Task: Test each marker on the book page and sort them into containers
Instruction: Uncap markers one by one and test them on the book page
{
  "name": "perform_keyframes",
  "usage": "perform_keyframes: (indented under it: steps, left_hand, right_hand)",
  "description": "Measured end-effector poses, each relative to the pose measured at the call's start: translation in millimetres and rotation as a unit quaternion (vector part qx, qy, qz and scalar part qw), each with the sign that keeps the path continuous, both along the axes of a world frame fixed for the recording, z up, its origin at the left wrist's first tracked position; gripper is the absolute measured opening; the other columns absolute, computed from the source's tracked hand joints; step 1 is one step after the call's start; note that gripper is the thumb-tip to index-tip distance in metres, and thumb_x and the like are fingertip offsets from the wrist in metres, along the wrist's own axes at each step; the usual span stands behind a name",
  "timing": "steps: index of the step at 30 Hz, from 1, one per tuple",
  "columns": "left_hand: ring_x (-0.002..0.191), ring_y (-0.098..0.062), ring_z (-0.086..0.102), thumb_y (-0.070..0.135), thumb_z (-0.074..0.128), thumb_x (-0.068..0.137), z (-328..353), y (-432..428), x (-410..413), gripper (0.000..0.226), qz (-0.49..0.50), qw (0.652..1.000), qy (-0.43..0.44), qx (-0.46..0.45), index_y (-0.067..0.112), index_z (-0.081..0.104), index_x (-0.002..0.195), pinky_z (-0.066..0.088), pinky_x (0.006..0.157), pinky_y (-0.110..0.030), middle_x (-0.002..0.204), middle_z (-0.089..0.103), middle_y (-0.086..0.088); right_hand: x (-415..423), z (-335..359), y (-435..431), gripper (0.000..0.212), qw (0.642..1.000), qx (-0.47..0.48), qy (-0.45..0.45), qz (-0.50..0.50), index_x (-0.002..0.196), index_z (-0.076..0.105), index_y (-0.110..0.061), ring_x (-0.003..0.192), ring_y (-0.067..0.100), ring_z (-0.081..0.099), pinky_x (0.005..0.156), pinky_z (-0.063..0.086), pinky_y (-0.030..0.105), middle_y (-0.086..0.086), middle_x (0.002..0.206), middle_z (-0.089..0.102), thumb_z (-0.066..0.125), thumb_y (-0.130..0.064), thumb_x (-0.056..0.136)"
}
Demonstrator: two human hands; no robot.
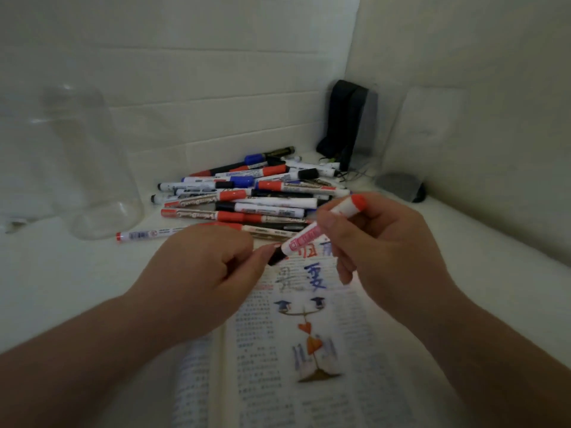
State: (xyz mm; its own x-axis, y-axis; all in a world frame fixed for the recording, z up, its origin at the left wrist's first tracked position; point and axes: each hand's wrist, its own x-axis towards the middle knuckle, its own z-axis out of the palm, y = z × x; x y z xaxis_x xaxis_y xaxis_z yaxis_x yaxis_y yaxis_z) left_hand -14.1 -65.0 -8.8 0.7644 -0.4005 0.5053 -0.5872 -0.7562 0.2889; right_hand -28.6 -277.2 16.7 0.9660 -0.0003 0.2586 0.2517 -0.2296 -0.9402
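My right hand (380,242) grips a white marker with a red end (312,234), held slanted over the top of the open book (309,350). The marker's dark tip (276,257) points down-left. My left hand (210,267) has curled fingers and its fingertips pinch that dark tip end; whether a cap is in them is hidden. The book page carries blue, red and faint grey marker strokes near its top. A pile of several red, blue and black markers (253,193) lies beyond the book.
Two clear plastic containers stand at the left, the nearer one (92,168) beside the pile and another (21,168) at the frame's edge. A dark speaker-like object (349,125) and a dark flat item (401,186) sit in the back right corner against white walls.
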Motion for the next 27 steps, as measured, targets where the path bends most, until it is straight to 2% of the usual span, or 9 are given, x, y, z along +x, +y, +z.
perform_keyframes:
  steps: [3, 5, 8, 10, 13, 17, 19, 23, 27]
  left_hand:
    - [0.045, -0.011, 0.042, 0.053, 0.047, 0.095, 20, -26, -15, 0.053, -0.045, 0.996, 0.073, 0.0, 0.019, 0.035, 0.054, 0.03, 0.043, -0.024, 0.048, 0.041, 0.002]
    - [0.046, -0.008, 0.048, 0.055, 0.046, 0.09, 38, -61, -28, 0.051, -0.089, 0.989, 0.109, 0.044, 0.018, 0.041, 0.056, 0.037, 0.047, -0.027, 0.051, 0.049, 0.006]
    - [0.05, -0.009, 0.046, 0.054, 0.048, 0.087, 60, -137, -51, 0.048, -0.155, 0.98, 0.079, 0.098, 0.017, 0.044, 0.056, 0.033, 0.051, -0.028, 0.053, 0.046, 0.003]
    - [0.052, -0.009, 0.042, 0.049, 0.052, 0.091, 57, -188, -72, 0.049, -0.202, 0.968, 0.064, 0.132, 0.015, 0.042, 0.057, 0.029, 0.052, -0.028, 0.055, 0.042, 0.003]
    - [0.054, -0.008, 0.041, 0.046, 0.053, 0.093, 39, -253, -105, 0.048, -0.285, 0.941, 0.048, 0.176, 0.017, 0.042, 0.057, 0.027, 0.052, -0.028, 0.057, 0.041, 0.005]
    - [0.054, -0.008, 0.041, 0.047, 0.051, 0.095, 14, -311, -135, 0.049, -0.346, 0.911, 0.063, 0.213, 0.018, 0.042, 0.056, 0.025, 0.051, -0.028, 0.056, 0.041, 0.005]
    - [0.052, -0.009, 0.042, 0.047, 0.05, 0.096, 3, -333, -143, 0.05, -0.362, 0.904, 0.053, 0.224, 0.019, 0.043, 0.055, 0.026, 0.051, -0.029, 0.054, 0.041, 0.004]
    - [0.052, -0.011, 0.042, 0.049, 0.048, 0.097, -10, -355, -148, 0.051, -0.353, 0.902, 0.034, 0.245, 0.017, 0.041, 0.058, 0.024, 0.051, -0.028, 0.055, 0.042, 0.002]
    - [0.052, -0.01, 0.041, 0.047, 0.048, 0.097, -13, -363, -146, 0.049, -0.334, 0.907, 0.033, 0.256, 0.018, 0.041, 0.058, 0.024, 0.05, -0.027, 0.055, 0.042, 0.002]
  right_hand:
    - [-13, 30, -28, 0.019, 0.993, -0.099, -0.044, -0.052, 0.077, 0.069, -0.017, 0.045, 0.009, 0.047, 0.047, 0.039, 0.024, -0.005, 0.054, 0.057, 0.073, -0.032, 0.088]
    - [-33, 54, -56, 0.024, 0.982, -0.159, -0.062, -0.083, 0.072, 0.068, -0.017, 0.044, 0.007, 0.045, 0.048, 0.037, 0.023, -0.007, 0.051, 0.055, 0.075, -0.036, 0.086]
    - [-84, 73, -108, 0.027, 0.958, -0.239, -0.078, -0.141, 0.072, 0.068, -0.014, 0.044, 0.005, 0.045, 0.046, 0.038, 0.025, -0.002, 0.051, 0.055, 0.076, -0.037, 0.085]
    - [-131, 72, -145, 0.028, 0.94, -0.281, -0.068, -0.179, 0.077, 0.069, -0.013, 0.044, 0.007, 0.047, 0.047, 0.041, 0.03, 0.006, 0.058, 0.059, 0.073, -0.04, 0.085]
    - [-200, 50, -196, 0.027, 0.92, -0.306, -0.02, -0.245, 0.078, 0.069, -0.015, 0.046, 0.016, 0.052, 0.045, 0.043, 0.028, 0.006, 0.065, 0.062, 0.07, -0.04, 0.085]
    - [-259, -10, -245, 0.026, 0.877, -0.35, 0.112, -0.308, 0.072, 0.065, -0.019, 0.048, 0.005, 0.05, 0.048, 0.038, 0.023, -0.003, 0.058, 0.059, 0.07, -0.043, 0.083]
    - [-276, -40, -261, 0.024, 0.865, -0.357, 0.163, -0.312, 0.071, 0.064, -0.021, 0.051, 0.005, 0.053, 0.051, 0.038, 0.024, -0.005, 0.06, 0.059, 0.071, -0.04, 0.084]
    - [-288, -77, -279, 0.022, 0.865, -0.348, 0.195, -0.306, 0.072, 0.063, -0.023, 0.055, 0.006, 0.054, 0.053, 0.034, 0.021, -0.005, 0.062, 0.059, 0.07, -0.038, 0.086]
    - [-285, -78, -287, 0.018, 0.874, -0.327, 0.196, -0.301, 0.093, 0.061, -0.033, 0.061, 0.001, 0.059, 0.057, 0.037, 0.019, -0.01, 0.067, 0.064, 0.07, -0.047, 0.085]
